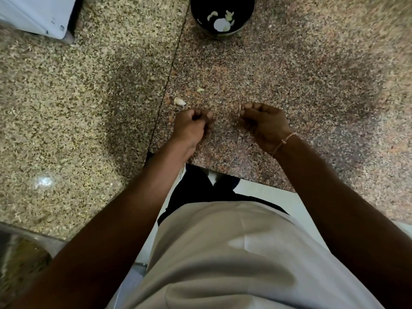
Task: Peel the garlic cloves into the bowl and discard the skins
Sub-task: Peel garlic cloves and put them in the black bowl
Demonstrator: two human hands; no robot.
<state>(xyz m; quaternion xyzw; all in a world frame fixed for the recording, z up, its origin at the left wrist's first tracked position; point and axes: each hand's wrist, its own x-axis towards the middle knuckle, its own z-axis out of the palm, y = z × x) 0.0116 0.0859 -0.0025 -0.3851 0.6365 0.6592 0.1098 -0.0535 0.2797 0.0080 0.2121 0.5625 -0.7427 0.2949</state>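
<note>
The right hand [263,123] pinches a clove [240,109] w/ curled fingers; the left hand [191,126] is clenched (holding anything? cannot tell). The bowl [201,23] stands far back on the table [312,74]. The clove is probably light and slippery; grip the ends.

Between my hands and the dark bowl [222,14] at the far edge, the granite counter [289,74] lies open; only a garlic clove [179,101] and a small skin scrap [200,90] sit just ahead. A white appliance [38,16] blocks the far left corner.
</note>
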